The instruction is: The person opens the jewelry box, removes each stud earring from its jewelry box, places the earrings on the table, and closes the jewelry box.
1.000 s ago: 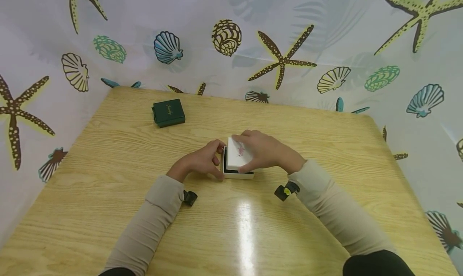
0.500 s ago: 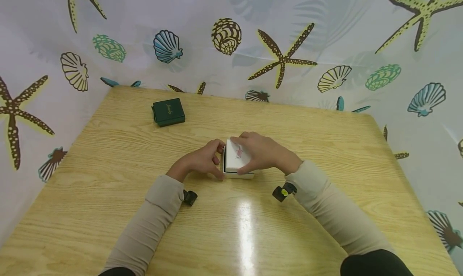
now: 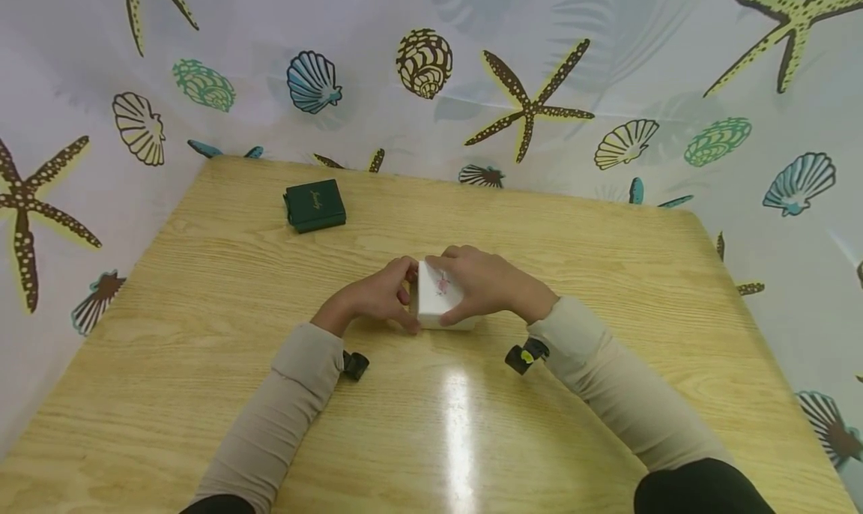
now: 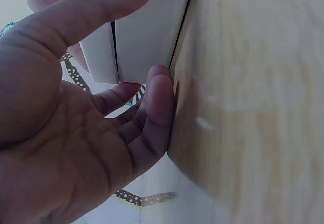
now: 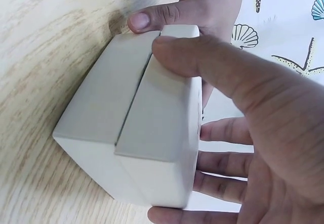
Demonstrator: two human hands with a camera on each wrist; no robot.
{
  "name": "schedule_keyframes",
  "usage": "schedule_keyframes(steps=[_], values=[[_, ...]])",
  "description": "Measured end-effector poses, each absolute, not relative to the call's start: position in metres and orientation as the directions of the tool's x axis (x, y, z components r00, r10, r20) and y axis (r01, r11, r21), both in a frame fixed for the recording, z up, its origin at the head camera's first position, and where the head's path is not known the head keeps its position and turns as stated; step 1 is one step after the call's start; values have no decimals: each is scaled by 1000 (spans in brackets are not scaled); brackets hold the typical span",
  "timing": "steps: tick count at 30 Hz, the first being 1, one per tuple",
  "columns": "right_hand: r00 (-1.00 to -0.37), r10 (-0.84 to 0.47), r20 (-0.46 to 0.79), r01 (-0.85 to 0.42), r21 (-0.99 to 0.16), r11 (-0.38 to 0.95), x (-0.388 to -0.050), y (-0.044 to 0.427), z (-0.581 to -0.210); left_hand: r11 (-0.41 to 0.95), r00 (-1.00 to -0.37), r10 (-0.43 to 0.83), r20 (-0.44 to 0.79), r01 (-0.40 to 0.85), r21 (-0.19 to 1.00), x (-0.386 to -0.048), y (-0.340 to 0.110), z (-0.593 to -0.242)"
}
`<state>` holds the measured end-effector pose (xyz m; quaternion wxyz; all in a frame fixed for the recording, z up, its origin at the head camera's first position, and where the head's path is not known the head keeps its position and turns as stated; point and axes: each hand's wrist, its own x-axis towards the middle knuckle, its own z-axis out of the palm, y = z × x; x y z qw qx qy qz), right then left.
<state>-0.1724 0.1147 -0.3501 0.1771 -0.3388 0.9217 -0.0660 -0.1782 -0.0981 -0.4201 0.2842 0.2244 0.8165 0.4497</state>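
A white box stands near the middle of the table, its white lid (image 3: 434, 293) printed with a small pink figure. In the right wrist view the lid (image 5: 159, 107) sits over the base (image 5: 96, 92) with a thin dark seam between them. The right hand (image 3: 488, 282) grips the lid from above, thumb on the near side and fingers on the far side. The left hand (image 3: 380, 297) holds the base at its left side; in the left wrist view its thumb and fingers bracket the box (image 4: 147, 37). What the box contains is hidden.
A dark green box (image 3: 315, 205) with gold lettering lies at the back left of the wooden table (image 3: 202, 312). A white cloth (image 3: 377, 124) printed with shells and starfish hangs behind and at both sides.
The right hand has moved slightly left and down with the lid, which now covers the base's dark interior. The left hand has stayed at the base's left side.
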Motion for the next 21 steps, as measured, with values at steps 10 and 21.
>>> schedule_keyframes(steps=[10,21], values=[[-712,-642,-284,-599,-230,767,-173,114,-354,506,-737,626,-255,136,852,-177,-97,-418],[-717,-643,-269,-594,-247,766,-170,115,-357,521,-736,620,-273,125,845,-175,-96,-416]])
